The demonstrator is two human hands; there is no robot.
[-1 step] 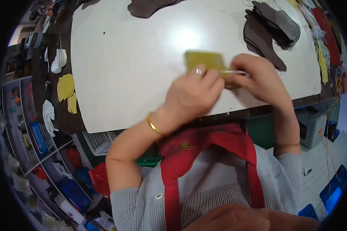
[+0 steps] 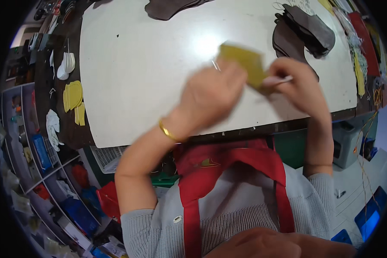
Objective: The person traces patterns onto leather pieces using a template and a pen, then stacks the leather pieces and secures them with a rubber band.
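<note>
White tabletop (image 2: 137, 73) fills my view. Over it I pinch the olive-yellow piece (image 2: 244, 63) with my left hand (image 2: 210, 92) closed; my right hand (image 2: 294, 84), at three o'clock, grips it plus a thin white tool (image 2: 279, 80). Dark cutouts (image 2: 303, 32) lie at one o'clock.

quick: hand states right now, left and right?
Left hand: closed on the near edge of the olive-yellow flat piece, motion-blurred.
Right hand: closed, pinching a thin whitish tool against that piece.

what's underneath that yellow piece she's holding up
Below the yellow piece lies the bare white tabletop. Both hands, left hand and right hand, grip it; their fingers cover its lower edge.
</note>
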